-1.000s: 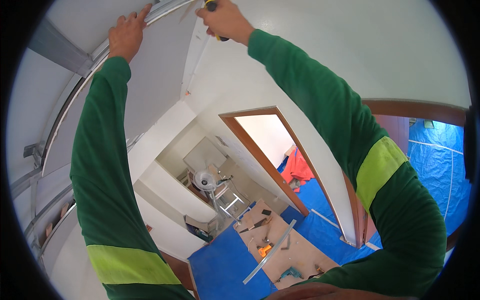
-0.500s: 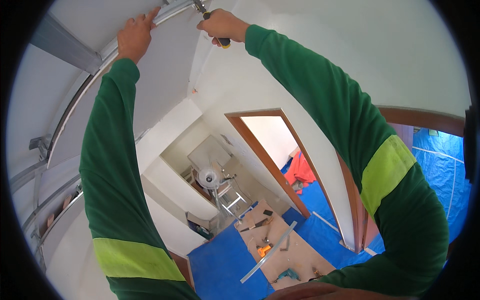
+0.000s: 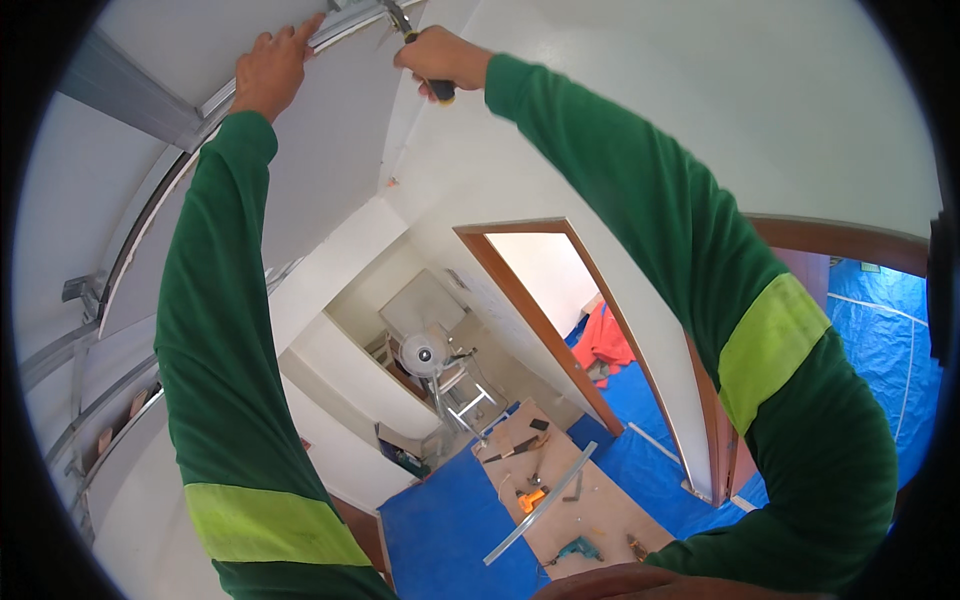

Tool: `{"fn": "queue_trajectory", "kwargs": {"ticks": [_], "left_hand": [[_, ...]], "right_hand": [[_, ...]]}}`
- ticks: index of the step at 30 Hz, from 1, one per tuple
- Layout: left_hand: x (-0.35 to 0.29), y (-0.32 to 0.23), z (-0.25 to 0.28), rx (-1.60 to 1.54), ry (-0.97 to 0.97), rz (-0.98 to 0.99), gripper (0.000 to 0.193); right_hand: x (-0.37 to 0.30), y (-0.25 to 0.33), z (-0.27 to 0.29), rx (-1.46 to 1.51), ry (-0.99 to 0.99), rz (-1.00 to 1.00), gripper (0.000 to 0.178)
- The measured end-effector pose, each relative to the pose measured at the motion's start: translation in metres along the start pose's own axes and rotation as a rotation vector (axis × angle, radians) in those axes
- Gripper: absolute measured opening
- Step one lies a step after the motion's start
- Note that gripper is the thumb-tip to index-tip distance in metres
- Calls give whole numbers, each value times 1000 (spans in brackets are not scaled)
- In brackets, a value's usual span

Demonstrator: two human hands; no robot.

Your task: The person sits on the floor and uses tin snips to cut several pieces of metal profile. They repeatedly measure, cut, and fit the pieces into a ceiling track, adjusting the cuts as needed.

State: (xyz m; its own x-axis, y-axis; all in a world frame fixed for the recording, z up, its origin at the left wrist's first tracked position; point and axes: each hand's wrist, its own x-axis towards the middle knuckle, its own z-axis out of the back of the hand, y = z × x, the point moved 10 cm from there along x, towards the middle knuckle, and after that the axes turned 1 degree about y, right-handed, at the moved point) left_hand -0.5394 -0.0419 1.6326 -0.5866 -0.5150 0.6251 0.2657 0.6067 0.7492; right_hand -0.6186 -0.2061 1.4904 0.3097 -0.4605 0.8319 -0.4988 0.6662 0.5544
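Overhead, my left hand [image 3: 270,75] is raised against the edge of a metal ceiling channel [image 3: 350,18]. Its fingers are apart and the index finger reaches along the channel; no loose thing shows in it. My right hand [image 3: 440,60] is closed around a hand tool [image 3: 441,90] with a black-and-yellow handle. The tool's metal head points up at the channel, partly cut off by the picture's top edge, so its exact kind is unclear. Beneath the channel, a pale ceiling board [image 3: 330,140] spans between my forearms.
Below, a brown board [image 3: 600,500] carries an orange power tool [image 3: 532,498], a teal drill [image 3: 578,547] and a long metal strip [image 3: 540,505]. Blue sheeting [image 3: 435,540] covers the floor around it. A fan [image 3: 424,355] stands beyond, near a wooden door frame [image 3: 520,300].
My right hand and the tool have shifted very slightly, with the handle's lower end a little lower and to the left. My left hand stays at the channel.
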Motion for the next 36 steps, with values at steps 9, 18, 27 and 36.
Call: {"fn": "queue_trajectory", "kwargs": {"ticks": [9,18,27,36], "left_hand": [[-8,2,-3,-17,99,38,56],[-7,-6,7,-28,36,65,57],[-20,-20,24,-51,-113,97,50],[-34,-40,21,9,-142,122,52]], "right_hand": [[-28,23,18,-225,75,-29,42],[-23,27,-2,-145,64,-73,36],[-135,45,66,32,-40,41,44],[-213,81,156,52,-162,161,42]]}}
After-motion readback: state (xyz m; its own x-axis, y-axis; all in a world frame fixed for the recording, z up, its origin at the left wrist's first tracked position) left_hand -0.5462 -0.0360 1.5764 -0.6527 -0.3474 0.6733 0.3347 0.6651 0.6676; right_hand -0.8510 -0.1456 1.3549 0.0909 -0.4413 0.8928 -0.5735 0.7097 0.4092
